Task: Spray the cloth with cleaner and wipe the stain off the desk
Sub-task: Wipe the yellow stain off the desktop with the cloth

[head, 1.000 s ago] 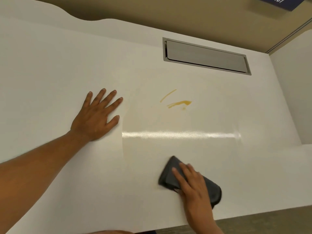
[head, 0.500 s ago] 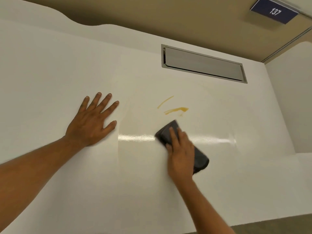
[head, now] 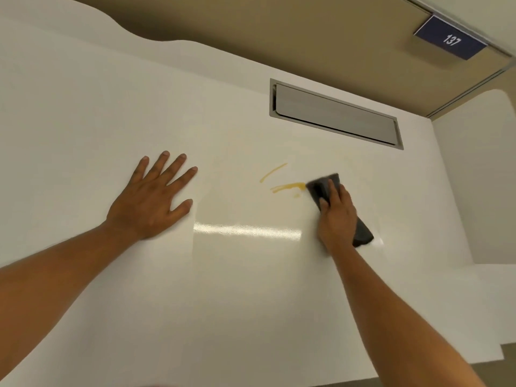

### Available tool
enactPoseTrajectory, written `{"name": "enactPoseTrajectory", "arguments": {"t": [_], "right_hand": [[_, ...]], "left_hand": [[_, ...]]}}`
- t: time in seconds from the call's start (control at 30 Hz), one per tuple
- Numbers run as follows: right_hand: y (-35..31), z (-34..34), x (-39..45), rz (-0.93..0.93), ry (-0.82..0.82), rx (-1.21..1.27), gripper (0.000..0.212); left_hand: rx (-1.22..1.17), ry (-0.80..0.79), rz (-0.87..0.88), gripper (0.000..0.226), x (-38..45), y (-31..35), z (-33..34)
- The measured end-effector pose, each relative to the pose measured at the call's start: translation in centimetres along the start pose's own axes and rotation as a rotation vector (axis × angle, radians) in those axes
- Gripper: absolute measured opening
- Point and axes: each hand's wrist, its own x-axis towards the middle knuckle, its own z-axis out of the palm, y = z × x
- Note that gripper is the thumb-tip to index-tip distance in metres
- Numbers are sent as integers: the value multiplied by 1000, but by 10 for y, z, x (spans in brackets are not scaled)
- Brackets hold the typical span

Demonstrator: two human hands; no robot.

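A yellow-brown stain (head: 284,187) of two streaks lies on the white desk (head: 251,289), near its middle. My right hand (head: 336,219) presses a folded dark grey cloth (head: 324,187) flat on the desk. The cloth's far corner touches the right end of the lower streak. Its near end (head: 363,236) sticks out past my palm. My left hand (head: 155,199) lies flat on the desk to the left of the stain, fingers spread, holding nothing. No spray bottle is in view.
A grey metal cable hatch (head: 335,115) is set into the desk behind the stain. A beige partition (head: 279,32) rises behind the desk and carries a blue sign "137" (head: 450,40). A white side panel (head: 474,191) stands at the right.
My right hand has slid the cloth away from me and to the right, from the desk's near edge up to the right end of the stain. My left hand has stayed flat.
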Motion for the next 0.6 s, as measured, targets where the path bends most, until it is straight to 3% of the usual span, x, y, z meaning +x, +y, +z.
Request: {"name": "enactPoseTrajectory", "arguments": {"t": [0.2,0.37,0.43,0.6], "right_hand": [[-78,23,-57,-313,-71,39,55],[-37,0,-155,-535,-240,96,60],[-8,-9,-146,-527,-230,90,61],[-14,1,-24,-225,-104,86,51]], "left_hand": [[-21,7,-1,74,0,1,-2],[-22,3,-8,74,0,1,-2],[-22,0,-5,74,0,2,-1],[-28,-1,-4,74,0,2,-2]]}}
